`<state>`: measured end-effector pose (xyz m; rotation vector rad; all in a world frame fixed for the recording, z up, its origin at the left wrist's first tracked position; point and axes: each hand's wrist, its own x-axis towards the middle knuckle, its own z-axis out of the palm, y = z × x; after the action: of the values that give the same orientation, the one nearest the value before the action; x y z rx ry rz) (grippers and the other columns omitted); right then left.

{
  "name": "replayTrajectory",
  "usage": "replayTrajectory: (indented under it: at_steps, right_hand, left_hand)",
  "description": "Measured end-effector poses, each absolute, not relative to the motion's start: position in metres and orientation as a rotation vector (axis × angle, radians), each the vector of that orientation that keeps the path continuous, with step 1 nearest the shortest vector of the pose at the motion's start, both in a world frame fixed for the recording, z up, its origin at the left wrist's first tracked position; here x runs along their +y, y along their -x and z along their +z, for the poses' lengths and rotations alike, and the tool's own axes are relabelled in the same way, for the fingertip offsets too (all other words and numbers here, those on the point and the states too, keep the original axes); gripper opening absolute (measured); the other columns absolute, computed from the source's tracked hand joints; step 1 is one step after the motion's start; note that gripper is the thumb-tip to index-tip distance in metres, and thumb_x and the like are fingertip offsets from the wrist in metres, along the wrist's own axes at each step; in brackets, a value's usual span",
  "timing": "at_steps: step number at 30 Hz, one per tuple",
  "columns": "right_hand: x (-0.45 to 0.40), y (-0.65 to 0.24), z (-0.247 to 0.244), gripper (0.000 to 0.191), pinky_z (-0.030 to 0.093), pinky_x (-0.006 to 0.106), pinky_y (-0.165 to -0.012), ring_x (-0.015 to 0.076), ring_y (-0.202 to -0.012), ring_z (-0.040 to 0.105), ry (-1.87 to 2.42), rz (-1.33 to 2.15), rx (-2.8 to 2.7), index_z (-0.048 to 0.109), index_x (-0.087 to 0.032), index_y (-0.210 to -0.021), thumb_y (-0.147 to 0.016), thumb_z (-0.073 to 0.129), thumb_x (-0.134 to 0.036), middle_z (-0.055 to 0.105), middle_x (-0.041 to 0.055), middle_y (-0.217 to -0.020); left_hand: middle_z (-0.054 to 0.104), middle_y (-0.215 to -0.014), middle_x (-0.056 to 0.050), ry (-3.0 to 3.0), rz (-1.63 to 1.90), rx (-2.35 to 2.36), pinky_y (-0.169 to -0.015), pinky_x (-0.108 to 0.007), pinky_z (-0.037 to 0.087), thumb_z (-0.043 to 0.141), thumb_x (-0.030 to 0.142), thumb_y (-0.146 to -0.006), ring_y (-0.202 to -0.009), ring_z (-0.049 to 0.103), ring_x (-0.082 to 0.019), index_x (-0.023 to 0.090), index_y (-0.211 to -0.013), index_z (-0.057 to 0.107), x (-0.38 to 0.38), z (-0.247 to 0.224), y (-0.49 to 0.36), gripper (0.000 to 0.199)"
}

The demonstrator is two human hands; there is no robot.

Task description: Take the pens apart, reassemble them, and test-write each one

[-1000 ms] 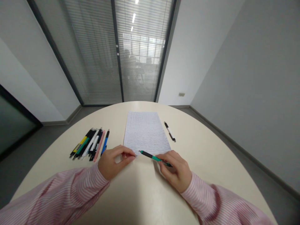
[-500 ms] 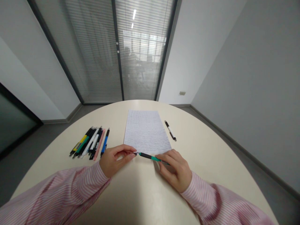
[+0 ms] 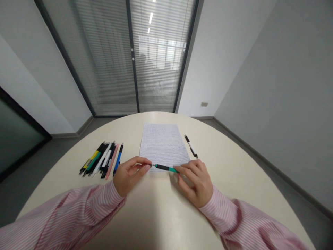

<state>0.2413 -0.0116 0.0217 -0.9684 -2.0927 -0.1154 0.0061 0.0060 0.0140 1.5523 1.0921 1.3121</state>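
Note:
A green and black pen spans the gap between my hands, over the near edge of a sheet of paper covered with lines of writing. My left hand pinches the pen's tip end between thumb and fingers. At its green end, my right hand grips it between thumb and fingertips. Several pens in black, white, yellow, green and pink lie side by side to the left, with a blue pen beside them. Right of the paper rests a black and white pen.
Everything lies on a round cream table. Beyond its far edge stand a glass partition with blinds and grey walls. A socket plate is low on the far wall.
Both hands have raised the green and black pen slightly, and it now overlaps the paper's near edge more. My right fingers cover more of its green end. The view has shifted a little.

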Motion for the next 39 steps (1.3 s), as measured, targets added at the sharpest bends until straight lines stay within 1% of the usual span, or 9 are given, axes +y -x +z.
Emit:
replayTrajectory:
  at_steps: [4, 10, 15, 21, 27, 30, 35, 39]
  right_hand:
    - [-0.008, -0.242, 0.021, 0.022, 0.041, 0.037, -0.069, 0.0202, -0.077, 0.052, 0.978, -0.157, -2.074, 0.067, -0.019, -0.098, -0.079, 0.056, -0.014, 0.066, 0.0060, -0.080]
    - [-0.006, -0.242, 0.024, 0.023, 0.039, 0.038, -0.068, 0.0206, -0.077, 0.050, 0.970, -0.176, -2.088, 0.066, -0.019, -0.100, -0.080, 0.056, -0.013, 0.066, 0.0062, -0.081]
    - [-0.004, -0.241, 0.026, 0.023, 0.038, 0.037, -0.068, 0.0212, -0.078, 0.050, 0.966, -0.175, -2.093, 0.065, -0.019, -0.100, -0.080, 0.055, -0.013, 0.066, 0.0060, -0.081]
    - [-0.001, -0.243, 0.025, 0.027, 0.037, 0.039, -0.070, 0.0218, -0.080, 0.051, 0.967, -0.132, -2.119, 0.062, -0.021, -0.105, -0.082, 0.053, -0.012, 0.063, 0.0065, -0.086]
    - [0.004, -0.247, 0.023, 0.029, 0.038, 0.039, -0.073, 0.0209, -0.083, 0.053, 0.913, -0.094, -2.148, 0.059, -0.021, -0.109, -0.084, 0.050, -0.009, 0.061, 0.0071, -0.090]
    - [0.006, -0.248, 0.020, 0.025, 0.039, 0.038, -0.073, 0.0200, -0.082, 0.054, 0.901, -0.072, -2.137, 0.059, -0.022, -0.106, -0.086, 0.050, -0.011, 0.060, 0.0068, -0.089]
    - [0.008, -0.248, 0.016, 0.018, 0.040, 0.036, -0.073, 0.0189, -0.079, 0.056, 0.888, -0.007, -2.124, 0.059, -0.021, -0.100, -0.087, 0.049, -0.013, 0.061, 0.0066, -0.087]
    - [0.011, -0.250, 0.012, 0.017, 0.040, 0.035, -0.074, 0.0190, -0.082, 0.058, 0.860, 0.013, -2.111, 0.058, -0.020, -0.101, -0.089, 0.047, -0.016, 0.063, 0.0072, -0.088]
  left_hand:
    - [0.068, -0.080, -0.003, -1.457, 1.371, 1.115, -0.068, -0.018, 0.052, 0.064, 0.025, -0.074, -0.075, 0.065, -0.012, 0.015, -0.083, 0.065, 0.006, 0.015, -0.008, 0.013]
    - [0.066, -0.079, -0.005, -1.489, 1.322, 1.115, -0.067, -0.023, 0.052, 0.064, 0.026, -0.073, -0.074, 0.063, -0.015, 0.014, -0.081, 0.065, 0.007, 0.021, -0.013, 0.015]
    - [0.064, -0.080, -0.003, -1.488, 1.291, 1.083, -0.068, -0.021, 0.051, 0.062, 0.023, -0.075, -0.073, 0.062, -0.013, 0.015, -0.083, 0.064, 0.009, 0.020, -0.011, 0.012]
    - [0.063, -0.079, -0.003, -1.585, 1.242, 1.065, -0.068, -0.020, 0.051, 0.061, 0.018, -0.074, -0.072, 0.060, -0.012, 0.015, -0.079, 0.064, 0.010, 0.022, -0.010, 0.006]
    - [0.064, -0.075, -0.004, -1.603, 1.216, 1.090, -0.065, -0.021, 0.053, 0.064, 0.019, -0.071, -0.070, 0.060, -0.013, 0.015, -0.076, 0.064, 0.011, 0.022, -0.008, 0.006]
    - [0.065, -0.075, -0.004, -1.610, 1.213, 1.112, -0.065, -0.021, 0.053, 0.064, 0.019, -0.071, -0.068, 0.061, -0.013, 0.014, -0.075, 0.065, 0.012, 0.021, -0.007, 0.007]
    - [0.068, -0.079, -0.006, -1.587, 1.221, 1.121, -0.066, -0.021, 0.055, 0.066, 0.019, -0.069, -0.070, 0.064, -0.014, 0.014, -0.080, 0.066, 0.014, 0.018, -0.009, 0.013]
    - [0.068, -0.076, -0.005, -1.658, 1.217, 1.116, -0.065, -0.020, 0.055, 0.065, 0.018, -0.070, -0.070, 0.064, -0.014, 0.015, -0.076, 0.068, 0.014, 0.017, -0.009, 0.008]
